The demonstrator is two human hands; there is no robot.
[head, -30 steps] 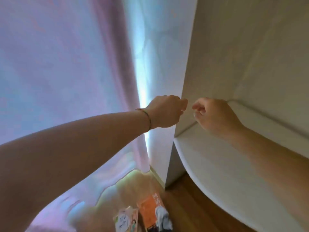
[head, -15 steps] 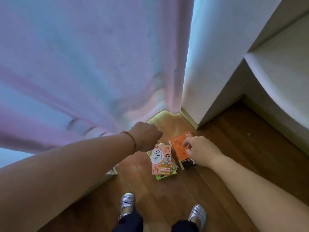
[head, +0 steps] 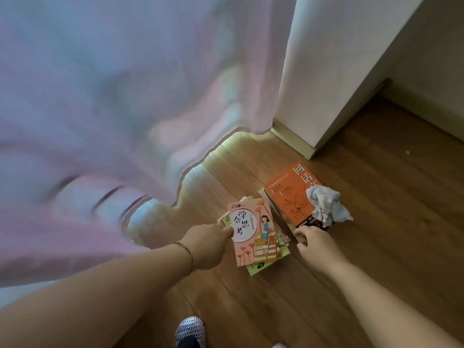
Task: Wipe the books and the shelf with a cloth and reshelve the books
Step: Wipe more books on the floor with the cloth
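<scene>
A pink book (head: 253, 237) tops a small stack of books on the wooden floor. My left hand (head: 208, 244) reaches its left edge, and thumb and fingers pinch that edge. To the right lies an orange book (head: 288, 197) on another book, with a crumpled pale cloth (head: 326, 207) on its right side. My right hand (head: 313, 244) hovers at the near corner of the orange book, fingers loosely bent and holding nothing. The white shelf unit's (head: 331, 71) side panel stands at the upper right; its boards are out of view.
A pink curtain (head: 125, 109) hangs over the left half, its hem just behind the books. My slippered feet (head: 189, 331) stand at the bottom edge. Bare wooden floor (head: 389, 222) lies to the right of the books.
My view swung down from the shelf to the floor. Both hands came down to the books; the left now pinches the pink book and the right has slid off the orange cover, uncovering the cloth.
</scene>
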